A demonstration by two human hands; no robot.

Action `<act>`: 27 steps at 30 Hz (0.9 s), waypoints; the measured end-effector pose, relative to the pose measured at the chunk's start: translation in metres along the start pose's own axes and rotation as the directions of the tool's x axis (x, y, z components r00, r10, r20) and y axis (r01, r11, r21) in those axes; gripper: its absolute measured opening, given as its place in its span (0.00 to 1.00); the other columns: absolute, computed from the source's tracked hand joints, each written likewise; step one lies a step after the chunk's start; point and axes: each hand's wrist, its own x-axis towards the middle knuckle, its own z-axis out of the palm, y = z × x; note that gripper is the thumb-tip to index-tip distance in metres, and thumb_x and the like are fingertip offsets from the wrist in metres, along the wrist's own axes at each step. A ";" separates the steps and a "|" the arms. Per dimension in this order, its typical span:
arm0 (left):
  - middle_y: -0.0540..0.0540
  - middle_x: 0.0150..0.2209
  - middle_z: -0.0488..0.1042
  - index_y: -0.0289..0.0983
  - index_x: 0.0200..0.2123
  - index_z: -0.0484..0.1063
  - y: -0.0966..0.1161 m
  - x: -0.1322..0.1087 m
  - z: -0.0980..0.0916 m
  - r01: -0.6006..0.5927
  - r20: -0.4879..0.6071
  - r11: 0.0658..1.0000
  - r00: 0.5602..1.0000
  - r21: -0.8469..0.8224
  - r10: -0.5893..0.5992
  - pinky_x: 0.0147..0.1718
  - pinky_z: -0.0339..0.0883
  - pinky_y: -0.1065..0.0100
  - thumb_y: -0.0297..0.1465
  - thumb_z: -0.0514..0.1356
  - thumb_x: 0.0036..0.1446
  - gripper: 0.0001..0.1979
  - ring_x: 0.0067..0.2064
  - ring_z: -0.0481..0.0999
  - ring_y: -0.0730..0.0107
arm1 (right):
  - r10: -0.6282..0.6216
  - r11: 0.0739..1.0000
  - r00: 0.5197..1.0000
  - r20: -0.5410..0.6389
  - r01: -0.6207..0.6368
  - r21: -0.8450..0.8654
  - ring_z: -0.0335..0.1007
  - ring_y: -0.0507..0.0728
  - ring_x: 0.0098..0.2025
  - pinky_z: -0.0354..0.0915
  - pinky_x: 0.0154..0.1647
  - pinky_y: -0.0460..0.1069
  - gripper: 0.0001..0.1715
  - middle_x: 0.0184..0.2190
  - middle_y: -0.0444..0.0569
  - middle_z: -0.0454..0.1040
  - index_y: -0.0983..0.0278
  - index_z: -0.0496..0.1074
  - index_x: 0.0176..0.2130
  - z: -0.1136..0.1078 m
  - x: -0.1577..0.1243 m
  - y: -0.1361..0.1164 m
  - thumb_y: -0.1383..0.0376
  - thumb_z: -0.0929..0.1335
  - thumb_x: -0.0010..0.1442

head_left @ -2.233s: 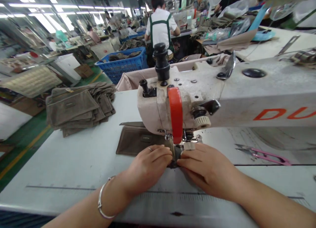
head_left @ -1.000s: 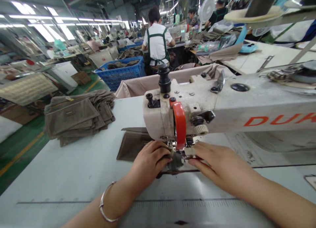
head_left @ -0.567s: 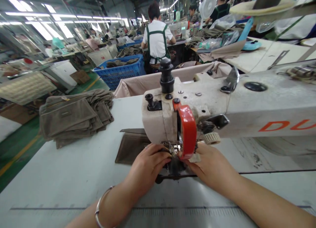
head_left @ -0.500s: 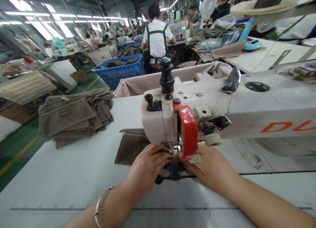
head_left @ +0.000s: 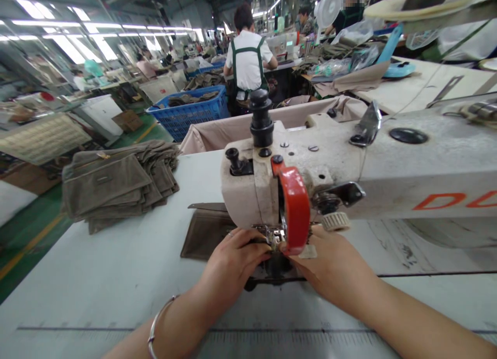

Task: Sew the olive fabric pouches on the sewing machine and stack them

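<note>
Brown fabric piece [head_left: 200, 232] is laid on the table [head_left: 97, 276] under the sewing machine [head_left: 349, 167] head. Left hand [head_left: 233, 263] is half curled and pressed at the needle area; a grip cannot be confirmed. Right hand [head_left: 330, 268] is laid opposite, with its fingertips hidden by the red guard [head_left: 295, 209].
</note>
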 end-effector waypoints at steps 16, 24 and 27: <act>0.46 0.43 0.78 0.39 0.42 0.76 0.000 0.000 0.000 -0.074 -0.035 0.994 0.996 0.079 0.077 0.47 0.72 0.60 0.34 0.54 0.66 0.11 0.46 0.76 0.63 | -0.021 0.961 0.999 -0.029 0.028 0.276 0.69 0.57 0.44 0.65 0.41 0.53 0.14 0.43 0.48 0.75 0.58 0.73 0.45 0.004 -0.001 0.011 0.70 0.61 0.66; 0.44 0.42 0.79 0.37 0.43 0.76 0.000 -0.002 0.000 -0.120 -0.084 0.991 0.989 0.066 0.125 0.45 0.74 0.62 0.32 0.54 0.66 0.11 0.44 0.78 0.65 | -0.014 0.921 1.000 -0.017 0.020 0.389 0.68 0.56 0.44 0.63 0.41 0.51 0.14 0.43 0.45 0.75 0.56 0.72 0.47 -0.002 -0.002 0.015 0.69 0.62 0.67; 0.43 0.42 0.79 0.36 0.42 0.76 0.002 -0.001 0.000 -0.133 -0.080 0.986 0.987 0.100 0.141 0.45 0.74 0.63 0.32 0.54 0.66 0.11 0.44 0.78 0.66 | -0.033 0.909 0.999 -0.013 0.035 0.416 0.68 0.56 0.46 0.63 0.43 0.52 0.15 0.44 0.46 0.74 0.55 0.72 0.48 -0.003 -0.001 0.016 0.70 0.62 0.67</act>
